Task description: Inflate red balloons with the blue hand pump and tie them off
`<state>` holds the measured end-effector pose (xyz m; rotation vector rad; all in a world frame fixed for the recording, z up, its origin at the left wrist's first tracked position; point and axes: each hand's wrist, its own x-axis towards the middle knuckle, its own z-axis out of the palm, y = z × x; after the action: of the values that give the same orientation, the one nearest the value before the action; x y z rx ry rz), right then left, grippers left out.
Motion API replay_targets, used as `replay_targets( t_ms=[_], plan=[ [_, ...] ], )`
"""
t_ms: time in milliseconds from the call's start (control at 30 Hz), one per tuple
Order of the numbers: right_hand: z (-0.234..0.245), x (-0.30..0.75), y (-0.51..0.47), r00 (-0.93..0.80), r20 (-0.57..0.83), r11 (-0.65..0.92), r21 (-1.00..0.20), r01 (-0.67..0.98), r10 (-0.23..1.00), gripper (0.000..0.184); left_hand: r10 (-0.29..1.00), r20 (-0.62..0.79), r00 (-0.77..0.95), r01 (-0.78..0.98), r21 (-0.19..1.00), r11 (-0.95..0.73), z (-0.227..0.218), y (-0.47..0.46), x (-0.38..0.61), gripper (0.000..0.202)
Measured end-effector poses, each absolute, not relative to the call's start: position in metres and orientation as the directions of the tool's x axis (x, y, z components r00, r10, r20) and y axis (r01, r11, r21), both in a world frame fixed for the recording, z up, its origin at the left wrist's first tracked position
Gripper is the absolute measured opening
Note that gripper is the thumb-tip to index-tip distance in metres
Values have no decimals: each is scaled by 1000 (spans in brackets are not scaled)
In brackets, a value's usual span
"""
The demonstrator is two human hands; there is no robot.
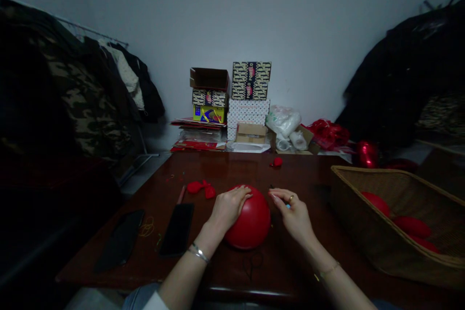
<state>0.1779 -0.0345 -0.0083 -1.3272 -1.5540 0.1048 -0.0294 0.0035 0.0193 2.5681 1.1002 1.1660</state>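
A round, inflated red balloon (252, 220) sits on the dark brown table in front of me. My left hand (230, 206) lies over its upper left side, fingers curved round it and pressing on it. Just right of the balloon, apart from it, my right hand (292, 208) is closed in a pinch. A small dark tip shows above its fingers and a bit of light blue shows by the ring finger; what it holds I cannot make out. Small uninflated red balloons (195, 187) lie beyond my left hand, and another small red balloon (277, 162) lies near the table's far edge.
At right stands a wicker basket (339, 203) with several red balloons (412, 226) inside. Left on the table (152, 193) lie a black phone (178, 227), a dark flat object (121, 237) and yellowish rubber bands (147, 227). Stacked boxes (249, 111) stand behind; clothes hang at both sides.
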Motion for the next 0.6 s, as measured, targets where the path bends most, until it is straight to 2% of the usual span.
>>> replay_targets(
  t_ms=[67, 133, 267, 367, 600],
  plan=[
    [5, 164, -29, 137, 639, 430, -646, 631, 757, 27, 639, 608, 472, 620, 287, -731, 20, 1, -28, 26],
    [11, 152, -26, 124, 649, 462, -649, 604, 751, 23, 632, 610, 478, 643, 248, -725, 22, -2, -27, 30],
    [11, 144, -27, 76, 659, 501, -637, 585, 749, 18, 612, 615, 497, 622, 238, -746, 24, -3, -25, 35],
    [9, 145, -30, 43, 662, 517, -622, 588, 748, 16, 576, 625, 527, 583, 227, -780, 24, -4, -24, 32],
    [6, 145, -37, 63, 633, 498, -662, 560, 772, 19, 612, 608, 506, 626, 229, -745, 22, -9, -19, 24]
  ],
)
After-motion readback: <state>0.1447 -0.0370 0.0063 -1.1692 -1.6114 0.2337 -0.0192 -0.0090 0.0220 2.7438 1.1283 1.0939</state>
